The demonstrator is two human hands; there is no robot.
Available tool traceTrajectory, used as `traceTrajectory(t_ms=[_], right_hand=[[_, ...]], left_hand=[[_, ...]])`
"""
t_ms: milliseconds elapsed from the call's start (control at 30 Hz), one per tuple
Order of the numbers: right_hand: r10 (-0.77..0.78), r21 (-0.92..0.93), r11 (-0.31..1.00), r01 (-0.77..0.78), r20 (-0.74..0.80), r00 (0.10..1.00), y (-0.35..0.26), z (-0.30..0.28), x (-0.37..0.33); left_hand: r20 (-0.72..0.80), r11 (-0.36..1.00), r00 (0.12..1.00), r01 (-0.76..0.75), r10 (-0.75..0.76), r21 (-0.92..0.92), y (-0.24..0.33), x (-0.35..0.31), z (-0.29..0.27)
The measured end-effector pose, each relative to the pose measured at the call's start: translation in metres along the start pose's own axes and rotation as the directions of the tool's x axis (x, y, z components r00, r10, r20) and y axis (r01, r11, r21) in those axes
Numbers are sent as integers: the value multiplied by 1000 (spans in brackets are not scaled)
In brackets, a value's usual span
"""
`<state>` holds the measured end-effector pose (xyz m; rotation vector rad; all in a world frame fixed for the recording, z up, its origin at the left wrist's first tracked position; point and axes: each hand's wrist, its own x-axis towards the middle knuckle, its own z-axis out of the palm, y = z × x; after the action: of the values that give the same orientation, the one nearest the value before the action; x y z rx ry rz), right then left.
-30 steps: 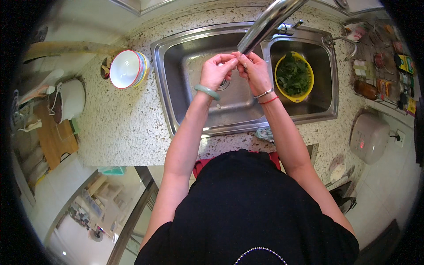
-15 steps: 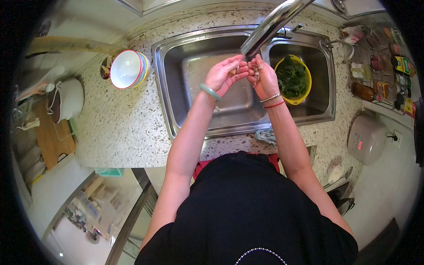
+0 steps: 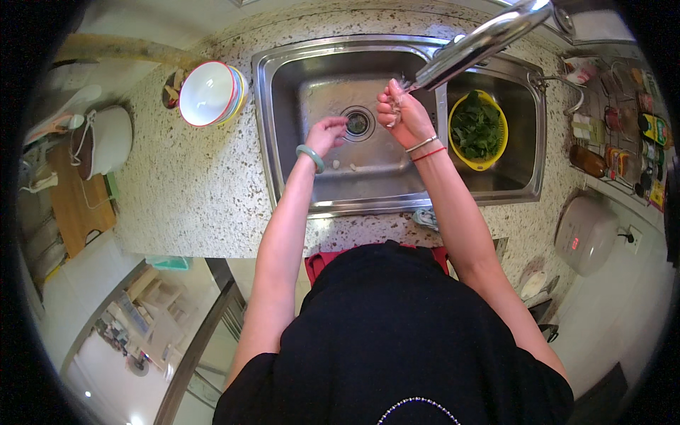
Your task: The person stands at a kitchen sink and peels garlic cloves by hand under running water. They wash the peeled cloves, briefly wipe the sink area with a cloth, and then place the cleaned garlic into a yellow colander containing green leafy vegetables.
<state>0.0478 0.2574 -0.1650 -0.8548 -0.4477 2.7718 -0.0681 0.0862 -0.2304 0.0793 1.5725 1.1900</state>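
Scraps [image 3: 398, 103], pale, within the curl of the right hand [image 3: 409, 120], left hand [image 3: 327, 134], fingers loosely apart, beside the drain [image 3: 358, 123].

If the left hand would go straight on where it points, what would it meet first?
Probably the round drain in the sink, but the left hand may pass above it: depth is unclear.

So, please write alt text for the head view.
A person's right hand holds small pale pieces near a chrome tap, over a stainless steel double sink; the left hand is near the round metal drain. A yellow plastic basket of green leaves sits in the right basin.
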Motion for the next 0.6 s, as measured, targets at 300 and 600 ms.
traceTrajectory(t_ms=[300,600], right_hand=[[49,-63,996,-64,-227,973,14,-38,7],[58,85,995,-46,-148,987,31,-47,12]], left_hand=[[57,211,984,-21,-167,977,-142,35,-23],[88,81,948,-66,-306,995,-88,25,-9]])
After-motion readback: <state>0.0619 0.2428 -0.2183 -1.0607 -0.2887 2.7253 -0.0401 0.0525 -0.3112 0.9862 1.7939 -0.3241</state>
